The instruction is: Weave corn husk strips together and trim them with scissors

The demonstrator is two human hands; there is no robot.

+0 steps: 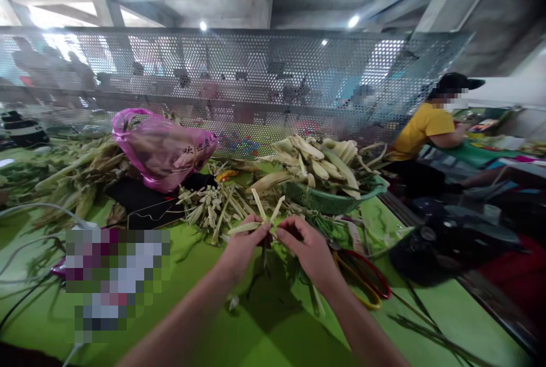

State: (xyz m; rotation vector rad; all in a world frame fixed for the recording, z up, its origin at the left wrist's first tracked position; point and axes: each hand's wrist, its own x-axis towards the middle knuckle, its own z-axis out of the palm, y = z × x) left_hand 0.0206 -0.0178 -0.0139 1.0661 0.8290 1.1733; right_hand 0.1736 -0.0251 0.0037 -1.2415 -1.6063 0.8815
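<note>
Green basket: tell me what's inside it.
Pale dried husks heap above the rim of the green basket. Whatever lies beneath them, including the basket's bottom, is covered.

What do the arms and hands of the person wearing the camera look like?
The left forearm and right forearm are bare and narrow toward the wrists; no sleeve, watch or bracelet shows. The left hand and right hand wear no gloves.

Both bare forearms [187,310] reach forward. The left hand [245,242] pinches thumb to fingers; the right hand [306,244] curls close beside it.
</note>
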